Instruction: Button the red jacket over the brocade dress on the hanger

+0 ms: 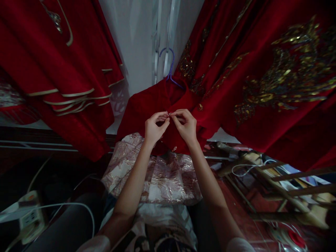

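Observation:
A red jacket with a collar hangs in front of me on a purple hanger. At its front opening, my left hand and my right hand meet with thumbs and fingers pinched. Between the fingertips is a small front button, partly hidden, and both hands appear to hold it. Another small, pale, shiny fastening shows lower on the jacket. Below it, a pale pink brocade fabric with a metallic sheen spreads under my forearms, across my lap.
Red garments with pale piping hang at left. Red garments with gold sequin embroidery hang at right. A power strip with white cables lies at lower left. A wooden rack or stool stands at lower right, with a cable on it.

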